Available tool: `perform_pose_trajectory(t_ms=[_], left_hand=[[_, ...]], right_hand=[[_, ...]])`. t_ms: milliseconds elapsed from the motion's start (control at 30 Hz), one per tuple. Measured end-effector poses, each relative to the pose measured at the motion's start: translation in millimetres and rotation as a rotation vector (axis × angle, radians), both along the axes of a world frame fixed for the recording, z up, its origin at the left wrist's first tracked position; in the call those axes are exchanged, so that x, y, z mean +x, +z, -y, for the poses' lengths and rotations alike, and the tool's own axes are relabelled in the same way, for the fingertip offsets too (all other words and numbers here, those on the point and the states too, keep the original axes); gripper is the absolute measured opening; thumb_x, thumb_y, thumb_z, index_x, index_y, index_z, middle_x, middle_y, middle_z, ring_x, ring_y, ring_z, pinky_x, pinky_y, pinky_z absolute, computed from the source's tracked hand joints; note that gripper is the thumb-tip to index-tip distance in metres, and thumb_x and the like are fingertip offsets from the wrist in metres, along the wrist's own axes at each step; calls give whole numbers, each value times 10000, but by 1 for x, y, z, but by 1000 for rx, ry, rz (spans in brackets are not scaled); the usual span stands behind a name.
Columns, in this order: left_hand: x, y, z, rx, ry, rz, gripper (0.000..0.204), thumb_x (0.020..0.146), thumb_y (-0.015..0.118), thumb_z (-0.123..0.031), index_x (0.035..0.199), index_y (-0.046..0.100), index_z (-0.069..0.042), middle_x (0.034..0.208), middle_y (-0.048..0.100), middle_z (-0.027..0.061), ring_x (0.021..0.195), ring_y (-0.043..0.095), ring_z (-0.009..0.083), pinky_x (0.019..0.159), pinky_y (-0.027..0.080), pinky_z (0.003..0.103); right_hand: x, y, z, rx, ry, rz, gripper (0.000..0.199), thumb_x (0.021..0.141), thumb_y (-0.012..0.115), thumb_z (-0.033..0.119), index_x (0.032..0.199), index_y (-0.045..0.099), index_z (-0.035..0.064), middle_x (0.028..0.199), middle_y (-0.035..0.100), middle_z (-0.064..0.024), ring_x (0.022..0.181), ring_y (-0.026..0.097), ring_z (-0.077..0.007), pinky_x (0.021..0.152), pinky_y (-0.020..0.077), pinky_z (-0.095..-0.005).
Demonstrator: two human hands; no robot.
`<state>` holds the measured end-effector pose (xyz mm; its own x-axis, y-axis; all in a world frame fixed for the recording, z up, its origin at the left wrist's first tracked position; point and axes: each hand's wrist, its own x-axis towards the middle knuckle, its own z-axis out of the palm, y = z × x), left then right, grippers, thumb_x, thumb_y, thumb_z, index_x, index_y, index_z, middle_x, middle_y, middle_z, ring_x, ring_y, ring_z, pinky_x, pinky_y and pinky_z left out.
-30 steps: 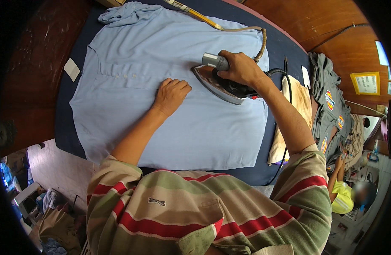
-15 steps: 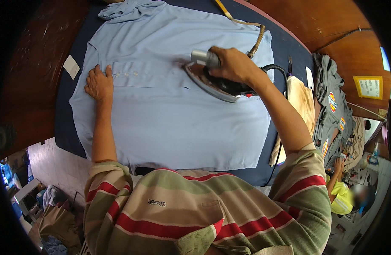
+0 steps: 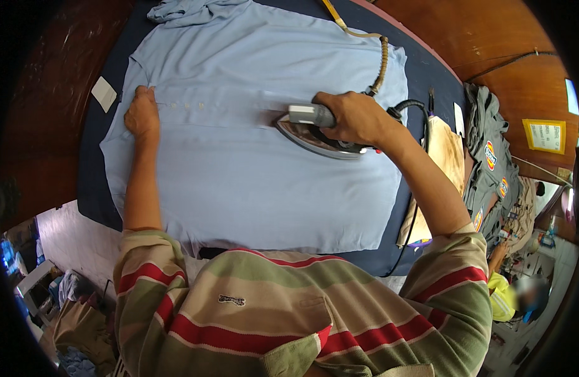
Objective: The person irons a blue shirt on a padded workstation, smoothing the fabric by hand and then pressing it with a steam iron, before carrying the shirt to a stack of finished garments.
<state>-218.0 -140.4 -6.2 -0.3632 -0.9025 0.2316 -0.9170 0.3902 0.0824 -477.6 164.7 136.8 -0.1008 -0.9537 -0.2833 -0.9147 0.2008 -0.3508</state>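
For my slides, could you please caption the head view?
Right hand holding iron over blue shirt, left hand at its neckline.

Pretty bright and even across the shirt (image 3: pixel 264 188), with soft shadows toward the top, way dimmer on the left panel (image 3: pixel 54 107), kinda smeared just left of the iron (image 3: pixel 316 135), blurry at the co-worker's head (image 3: pixel 533 291), bent and blacked-out toward the rim.

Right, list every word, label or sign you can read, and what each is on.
I won't copy out wording, but print shows here:
Grey garments: red-and-yellow patches with lettering.
Wooden wall: yellow-bordered notice, print too small to read reliably.
Striped shirt: small dark chest emblem, lettering too small to read.
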Motion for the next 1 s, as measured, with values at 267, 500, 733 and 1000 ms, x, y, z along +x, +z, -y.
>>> perform_pose_trajectory(t_ms=[267, 500, 733, 1000], left_hand=[[4, -4, 5, -65, -43, -10, 291, 920, 447, -373, 924, 548, -100, 810, 664, 128, 746, 640, 333, 659, 486, 442], [2, -2, 6, -45, -43, 14, 291, 918, 451, -370, 925, 552, -96, 834, 664, 118, 761, 634, 337, 662, 479, 439], [8, -12, 9, -94, -85, -74, 267, 909, 480, -362, 898, 561, -108, 823, 668, 101, 725, 639, 332, 641, 489, 423], [4, -8, 9, -47, -25, -14, 284, 915, 456, -383, 934, 557, -118, 832, 670, 96, 764, 642, 318, 659, 491, 422]], right_hand=[[-3, 6, -17, 48, -139, -58, 313, 697, 659, 176, 973, 558, 67, 756, 642, -168, 728, 625, -350, 650, 498, -423], [12, 0, -8, -62, -77, -39, 290, 695, 646, 146, 956, 553, 60, 757, 633, -180, 715, 611, -359, 644, 488, -427], [-5, 9, -40, 47, -120, -66, 369, 676, 660, 148, 1015, 553, 51, 809, 648, -174, 732, 623, -345, 660, 500, -403], [13, 0, -18, 4, -169, -51, 342, 710, 650, 195, 1012, 553, 67, 765, 641, -172, 740, 624, -349, 661, 497, -429]])
